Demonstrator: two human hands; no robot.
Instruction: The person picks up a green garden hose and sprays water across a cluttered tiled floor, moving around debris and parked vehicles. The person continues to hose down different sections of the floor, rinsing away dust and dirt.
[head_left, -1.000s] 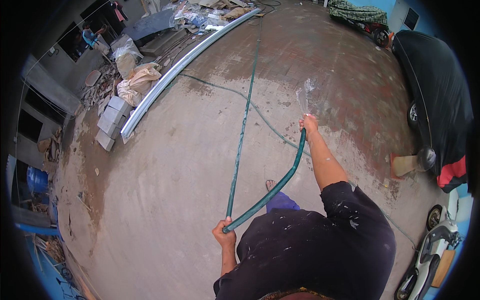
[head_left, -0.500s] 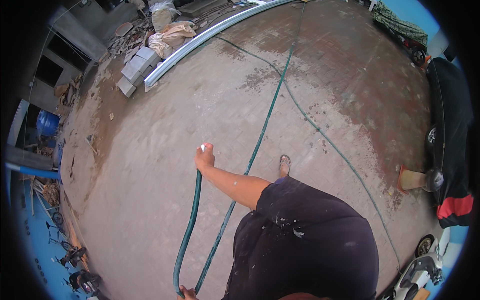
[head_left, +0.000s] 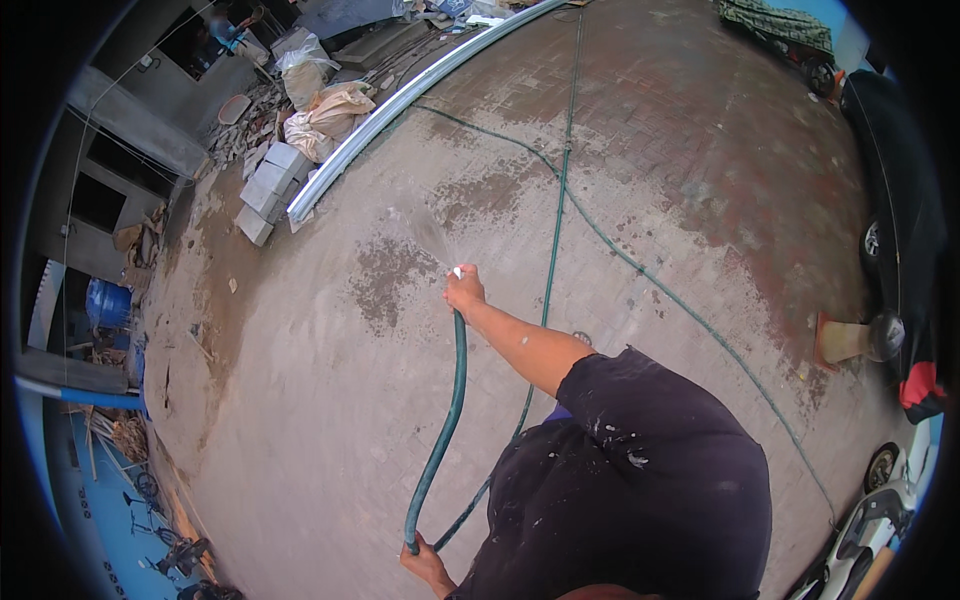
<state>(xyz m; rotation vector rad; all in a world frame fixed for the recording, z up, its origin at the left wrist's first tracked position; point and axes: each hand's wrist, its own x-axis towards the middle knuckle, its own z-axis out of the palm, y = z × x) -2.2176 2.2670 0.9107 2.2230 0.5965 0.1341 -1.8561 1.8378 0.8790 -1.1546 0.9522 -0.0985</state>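
Observation:
My right hand is stretched out ahead, closed around the end of a green garden hose. A small white tip shows at its fingers, and water sprays from it toward the far left. Lower down, my left hand is closed around the same hose where it bends back. From there the hose runs up along the ground to the far side. A dark wet patch marks the pale paving left of my right hand.
A second hose line crosses the paving. Long metal profiles, grey blocks and sacks lie far left, where another person stands. A covered car, a cone-shaped stand and a scooter line the right.
Both hands and the hose have shifted right and my left hand shows more fully. The spray now stands out, and new wet patches have appeared on the paving ahead.

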